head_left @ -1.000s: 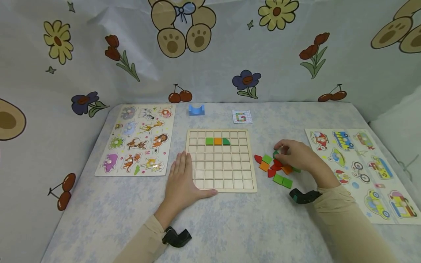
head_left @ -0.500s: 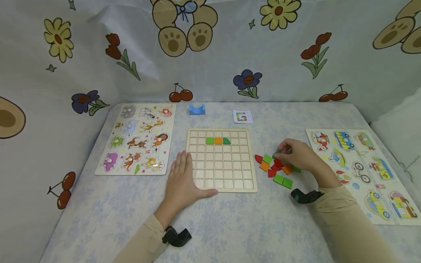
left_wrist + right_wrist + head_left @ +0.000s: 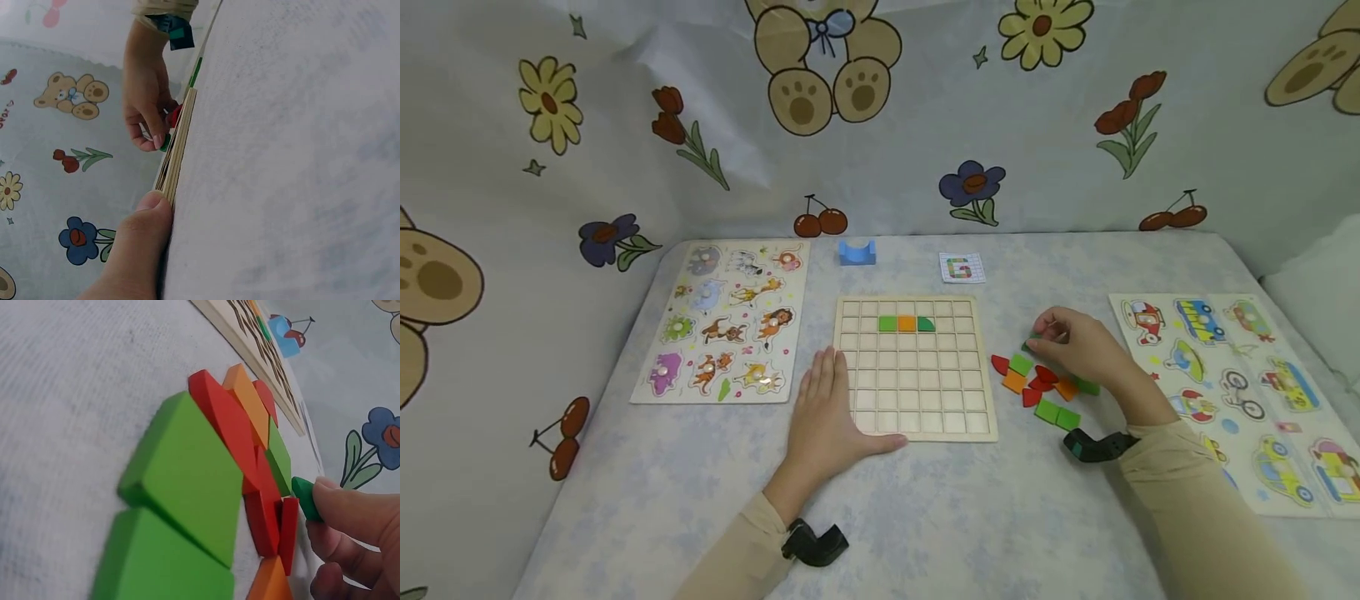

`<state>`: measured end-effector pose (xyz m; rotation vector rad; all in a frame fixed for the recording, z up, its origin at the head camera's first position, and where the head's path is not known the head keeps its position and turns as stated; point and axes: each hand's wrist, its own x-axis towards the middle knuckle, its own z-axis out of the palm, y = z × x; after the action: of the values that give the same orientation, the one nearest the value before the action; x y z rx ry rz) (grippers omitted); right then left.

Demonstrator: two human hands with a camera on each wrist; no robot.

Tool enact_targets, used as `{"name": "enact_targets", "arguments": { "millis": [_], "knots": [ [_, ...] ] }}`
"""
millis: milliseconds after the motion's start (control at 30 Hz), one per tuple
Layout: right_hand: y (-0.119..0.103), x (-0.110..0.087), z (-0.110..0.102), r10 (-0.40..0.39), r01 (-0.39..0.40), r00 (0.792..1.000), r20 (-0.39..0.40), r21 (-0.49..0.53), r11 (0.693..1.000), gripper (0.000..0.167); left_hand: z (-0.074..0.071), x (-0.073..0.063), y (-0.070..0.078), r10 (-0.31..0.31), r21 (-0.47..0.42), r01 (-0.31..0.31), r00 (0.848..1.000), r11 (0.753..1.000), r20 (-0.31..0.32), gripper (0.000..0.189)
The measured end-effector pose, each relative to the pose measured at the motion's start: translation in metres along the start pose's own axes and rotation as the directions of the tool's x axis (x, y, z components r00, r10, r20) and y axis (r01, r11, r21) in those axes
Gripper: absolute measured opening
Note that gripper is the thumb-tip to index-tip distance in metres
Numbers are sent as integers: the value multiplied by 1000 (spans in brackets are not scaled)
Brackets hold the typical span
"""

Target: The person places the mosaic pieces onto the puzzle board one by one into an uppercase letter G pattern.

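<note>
My right hand (image 3: pixel 1078 346) pinches a dark green block (image 3: pixel 306 499) between thumb and fingers, just above the far side of a loose heap of blocks. That heap holds red blocks (image 3: pixel 225 425), orange blocks (image 3: pixel 1014 381) and light green squares (image 3: pixel 1047 411). With fingers spread straight, my left hand (image 3: pixel 826 417) rests at the near left corner of the wooden grid board (image 3: pixel 917 379). Its thumb (image 3: pixel 147 219) lies along the board's near edge. In one row of the board sit a light green square (image 3: pixel 888 323), an orange square (image 3: pixel 907 323) and a dark green quarter-round block (image 3: pixel 927 324).
A pattern card (image 3: pixel 962 267) and a blue stand (image 3: pixel 857 252) lie behind the board. To the left is an animal puzzle board (image 3: pixel 722 325); a vehicle puzzle board (image 3: pixel 1240 392) lies on the right. Printed cloth hangs behind the table.
My right hand has lifted slightly away from the heap with the dark green block, uncovering more red blocks. The head view has shifted a little. My left hand stays on the board.
</note>
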<state>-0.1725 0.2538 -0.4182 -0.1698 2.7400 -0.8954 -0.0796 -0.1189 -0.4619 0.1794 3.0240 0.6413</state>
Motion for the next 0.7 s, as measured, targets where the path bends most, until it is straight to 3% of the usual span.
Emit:
{"name": "enact_targets", "arguments": {
  "millis": [200, 467, 700],
  "knots": [
    [2, 2, 2, 0, 0, 1000, 29, 9, 1000, 25, 0, 1, 0, -2, 14, 2, 1000, 1000, 1, 153],
    [0, 1, 1, -44, 45, 999, -22, 30, 999, 23, 0, 0, -1, 7, 36, -7, 1000, 999, -1, 152],
    [-6, 8, 4, 0, 5, 998, -58, 84, 996, 30, 0, 1, -1, 5, 25, -6, 1000, 1000, 2, 152]
  ]
}}
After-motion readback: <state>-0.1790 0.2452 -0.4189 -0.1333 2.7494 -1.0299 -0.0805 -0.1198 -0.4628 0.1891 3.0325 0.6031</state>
